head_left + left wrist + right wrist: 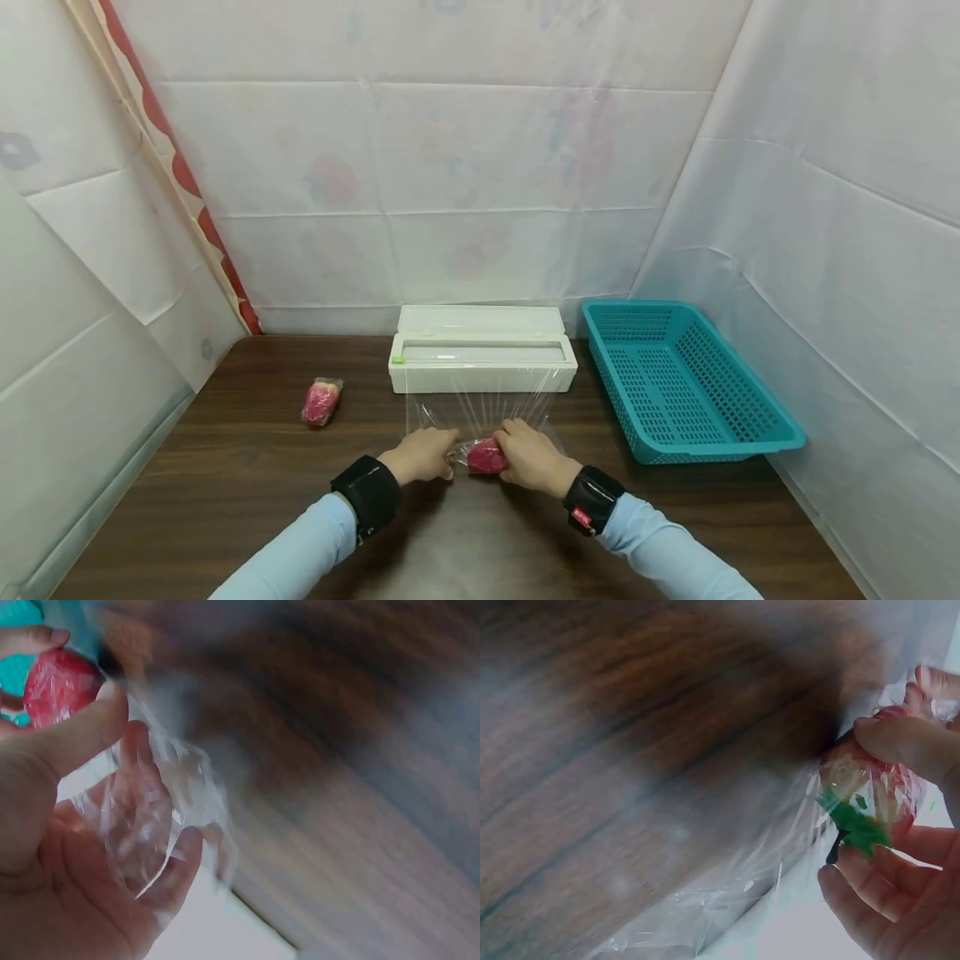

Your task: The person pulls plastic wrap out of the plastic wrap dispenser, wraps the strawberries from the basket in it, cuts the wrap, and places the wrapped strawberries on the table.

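Both hands wrapped a red strawberry-shaped toy (486,456) in clear cling film (480,408).
Left hand (420,456) pinched gathered film; right hand (531,456) curled around the toy.

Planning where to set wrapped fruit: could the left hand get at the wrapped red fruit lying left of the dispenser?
Probably not yet: the path over the table looks open, but the left hand grips cling film, so it must let go before reaching the wrapped red fruit.
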`<state>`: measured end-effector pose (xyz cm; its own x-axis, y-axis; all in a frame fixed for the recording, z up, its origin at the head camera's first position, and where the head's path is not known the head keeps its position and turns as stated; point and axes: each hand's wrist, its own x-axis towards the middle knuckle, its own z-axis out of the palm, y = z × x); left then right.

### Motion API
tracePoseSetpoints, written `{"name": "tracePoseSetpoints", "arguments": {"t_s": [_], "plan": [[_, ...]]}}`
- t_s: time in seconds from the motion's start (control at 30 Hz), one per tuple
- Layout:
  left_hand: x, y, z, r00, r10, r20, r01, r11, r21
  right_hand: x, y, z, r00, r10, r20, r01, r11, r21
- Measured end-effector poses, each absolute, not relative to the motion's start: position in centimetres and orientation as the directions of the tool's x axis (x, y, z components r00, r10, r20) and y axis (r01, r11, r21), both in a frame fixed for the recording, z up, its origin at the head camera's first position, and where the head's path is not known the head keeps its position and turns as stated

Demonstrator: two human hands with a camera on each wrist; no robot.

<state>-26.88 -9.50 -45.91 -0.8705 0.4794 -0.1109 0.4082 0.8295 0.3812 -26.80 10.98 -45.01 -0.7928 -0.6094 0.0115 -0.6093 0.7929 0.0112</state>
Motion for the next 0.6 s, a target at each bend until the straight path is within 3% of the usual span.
{"name": "tracePoseSetpoints", "arguments": {"t_s": [0.43, 0.6], "plan": [[-27.6, -13.0, -45.6, -0.895, 0.391, -0.216, 0.297, 0.882, 0.366, -28.2, 10.7, -44.7, -0.819, -0.569, -0.069, -0.566, 0.822, -0.067], [-27.1, -12.9, -44.5, -0.933, 0.345, -0.1, 0.315, 0.92, 0.234, -28.6, 10.6, -44.7, -0.819, -0.567, -0.089, -0.561, 0.823, -0.088]]}}
